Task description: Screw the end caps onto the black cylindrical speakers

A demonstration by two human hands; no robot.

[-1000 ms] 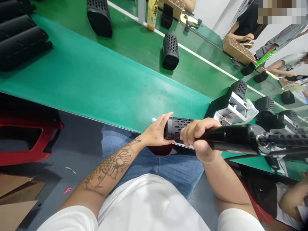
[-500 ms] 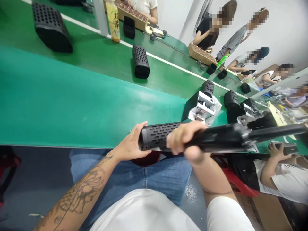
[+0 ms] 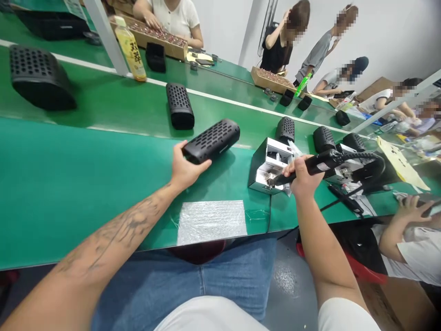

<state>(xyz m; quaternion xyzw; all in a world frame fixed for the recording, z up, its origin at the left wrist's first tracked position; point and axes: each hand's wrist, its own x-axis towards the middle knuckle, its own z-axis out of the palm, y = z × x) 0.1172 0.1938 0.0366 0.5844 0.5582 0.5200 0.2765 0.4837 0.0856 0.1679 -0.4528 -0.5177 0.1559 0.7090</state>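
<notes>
Green bench (image 3: 103, 174), screwdriver (image 3: 320, 164) perhaps against feeder (image 3: 262, 166)

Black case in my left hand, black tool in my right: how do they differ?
The case is thick, with rows of holes; the tool is slimmer, with a white label. The tool has a cord at its back end; the case shows none. Both are black and hand-held.

Black slot-patterned housing (image 3: 214, 140), black power tool (image 3: 319, 164), green tabletop (image 3: 113, 170)
</notes>
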